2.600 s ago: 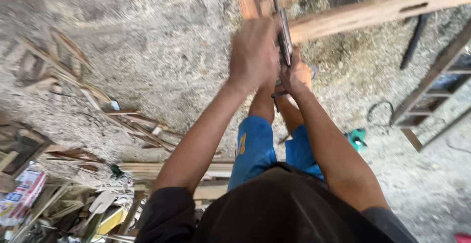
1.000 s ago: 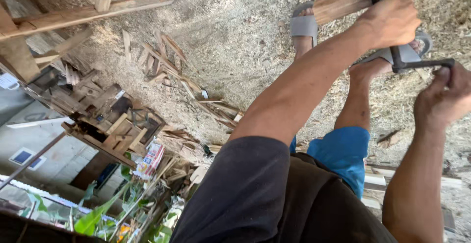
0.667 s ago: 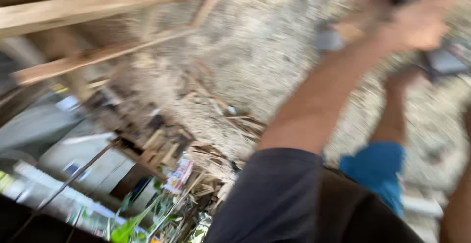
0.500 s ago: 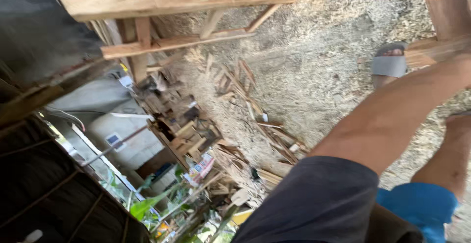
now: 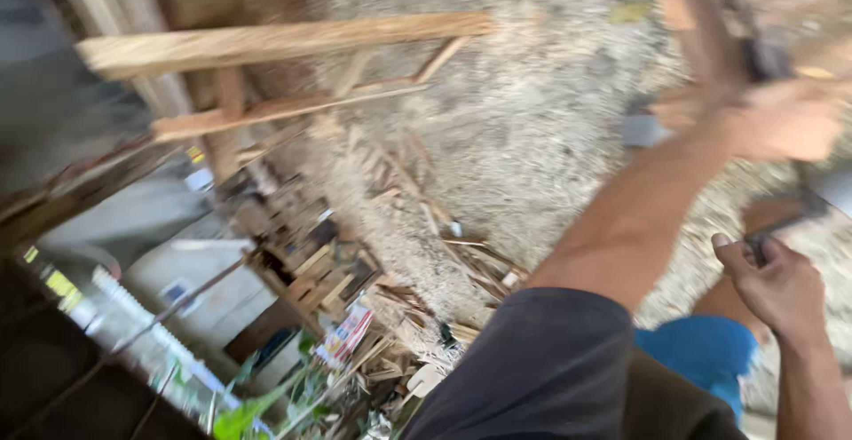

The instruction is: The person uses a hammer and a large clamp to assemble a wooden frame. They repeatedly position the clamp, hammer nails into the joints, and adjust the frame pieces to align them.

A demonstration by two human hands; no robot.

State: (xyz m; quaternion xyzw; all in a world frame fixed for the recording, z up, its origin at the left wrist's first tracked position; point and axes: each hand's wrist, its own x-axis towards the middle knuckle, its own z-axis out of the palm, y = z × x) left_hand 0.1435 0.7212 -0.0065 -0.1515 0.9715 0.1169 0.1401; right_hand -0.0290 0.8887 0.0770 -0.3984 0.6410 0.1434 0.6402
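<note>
Nearest the camera, at the bottom right, the person's dark sleeve [image 5: 541, 360] and blue shorts [image 5: 701, 360] fill the corner. Just above them the right hand [image 5: 777, 285] has its grip curled around a thin dark metal handle [image 5: 785, 225], thumb pressed along it. Higher up, the left hand [image 5: 781, 120] is blurred; its grip looks wrapped around the dark tool body [image 5: 768, 54] against an upright wooden post [image 5: 701, 14], though how tightly cannot be told. Beyond the arms, sawdust-strewn ground [image 5: 532, 138] spreads out, with a heap of wood offcuts [image 5: 408, 253] to the left. Farthest off, long wooden planks [image 5: 284, 40] cross the upper left, and green leaves [image 5: 257, 404] show at the lower edge
</note>
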